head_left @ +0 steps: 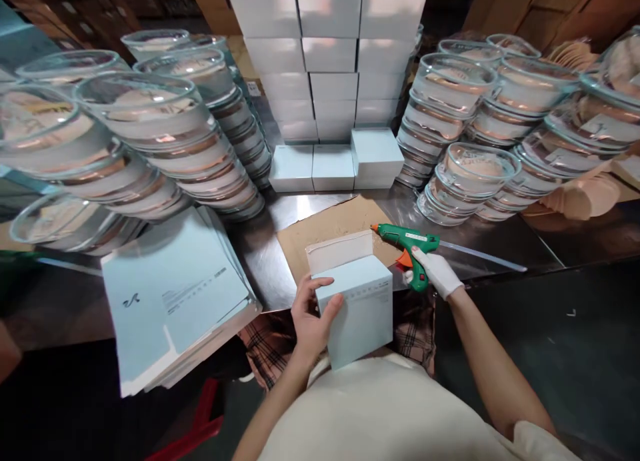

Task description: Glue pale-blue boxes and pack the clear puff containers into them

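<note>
A pale blue box [361, 321] is tilted at the table's near edge, close to my body. My bare left hand [315, 314] grips its left side, thumb on the near face and fingers over the upper edge. A white flap [340, 249] stands out from the box's far side. In my white-gloved right hand [437, 271] is a green glue gun [410, 240], its orange nozzle pointing left, close to the flap. A translucent glue stick [483, 256] sticks out of its back end. Beneath the nozzle and flap lies a piece of brown cardboard [325, 224].
Flat pale blue cartons [175, 301] are piled at the left. Several stacks of clear round containers [170, 134] stand at left, and more containers [455, 81] at right. Finished-looking white boxes [330, 54] form a wall behind, with three boxes [333, 168] before it on the metal table [265, 248].
</note>
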Action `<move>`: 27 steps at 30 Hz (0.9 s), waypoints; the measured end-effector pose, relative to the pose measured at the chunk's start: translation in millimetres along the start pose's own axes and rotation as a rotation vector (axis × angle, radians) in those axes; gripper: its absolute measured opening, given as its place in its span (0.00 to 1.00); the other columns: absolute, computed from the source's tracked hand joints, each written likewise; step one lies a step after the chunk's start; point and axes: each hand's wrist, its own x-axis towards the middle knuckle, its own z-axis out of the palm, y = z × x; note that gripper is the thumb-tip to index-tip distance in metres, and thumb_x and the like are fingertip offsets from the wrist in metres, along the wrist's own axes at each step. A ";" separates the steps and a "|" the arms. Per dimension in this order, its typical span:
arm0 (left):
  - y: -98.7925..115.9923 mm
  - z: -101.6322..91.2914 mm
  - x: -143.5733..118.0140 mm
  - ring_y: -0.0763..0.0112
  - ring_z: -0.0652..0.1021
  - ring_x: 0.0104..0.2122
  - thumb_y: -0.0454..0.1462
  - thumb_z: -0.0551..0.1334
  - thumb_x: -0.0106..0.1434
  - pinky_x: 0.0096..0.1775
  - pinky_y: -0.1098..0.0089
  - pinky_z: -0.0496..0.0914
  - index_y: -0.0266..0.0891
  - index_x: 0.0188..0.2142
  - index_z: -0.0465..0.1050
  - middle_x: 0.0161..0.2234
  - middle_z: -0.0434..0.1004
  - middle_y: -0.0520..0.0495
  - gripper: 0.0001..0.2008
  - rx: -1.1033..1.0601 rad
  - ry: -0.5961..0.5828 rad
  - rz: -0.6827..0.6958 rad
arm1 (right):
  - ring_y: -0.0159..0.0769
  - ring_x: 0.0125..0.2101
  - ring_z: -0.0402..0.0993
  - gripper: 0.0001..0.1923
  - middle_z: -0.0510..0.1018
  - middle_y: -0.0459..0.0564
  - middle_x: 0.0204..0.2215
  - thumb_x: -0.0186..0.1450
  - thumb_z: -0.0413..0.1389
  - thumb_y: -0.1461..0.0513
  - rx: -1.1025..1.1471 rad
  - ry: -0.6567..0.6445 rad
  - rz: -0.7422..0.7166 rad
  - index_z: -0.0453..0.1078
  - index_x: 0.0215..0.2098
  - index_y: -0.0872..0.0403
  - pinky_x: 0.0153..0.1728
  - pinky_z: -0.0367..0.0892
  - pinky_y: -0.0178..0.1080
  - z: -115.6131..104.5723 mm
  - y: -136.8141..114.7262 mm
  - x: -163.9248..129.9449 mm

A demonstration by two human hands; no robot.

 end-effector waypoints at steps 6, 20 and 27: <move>4.0 2.3 2.8 0.61 0.77 0.40 0.56 0.73 0.58 0.44 0.65 0.70 0.43 0.36 0.80 0.38 0.76 0.47 0.20 -0.085 -0.077 -0.040 | 0.50 0.48 0.82 0.23 0.86 0.55 0.46 0.57 0.70 0.48 -0.113 -0.034 -0.389 0.82 0.45 0.52 0.52 0.75 0.47 22.7 -33.1 -38.1; -4.4 2.2 16.4 0.55 0.84 0.47 0.61 0.69 0.62 0.50 0.56 0.77 0.45 0.42 0.75 0.42 0.79 0.44 0.25 -0.374 -0.091 -0.007 | 0.43 0.55 0.74 0.26 0.75 0.57 0.54 0.67 0.65 0.45 -0.287 -0.787 -1.066 0.76 0.57 0.50 0.60 0.69 0.50 22.6 -46.4 -47.1; 0.6 2.3 14.8 0.56 0.82 0.46 0.63 0.67 0.62 0.53 0.52 0.77 0.42 0.31 0.79 0.40 0.77 0.42 0.27 -0.293 -0.160 0.017 | 0.41 0.56 0.73 0.20 0.73 0.58 0.54 0.76 0.55 0.49 -0.405 -0.811 -1.247 0.76 0.58 0.51 0.60 0.70 0.48 26.5 -43.3 -45.0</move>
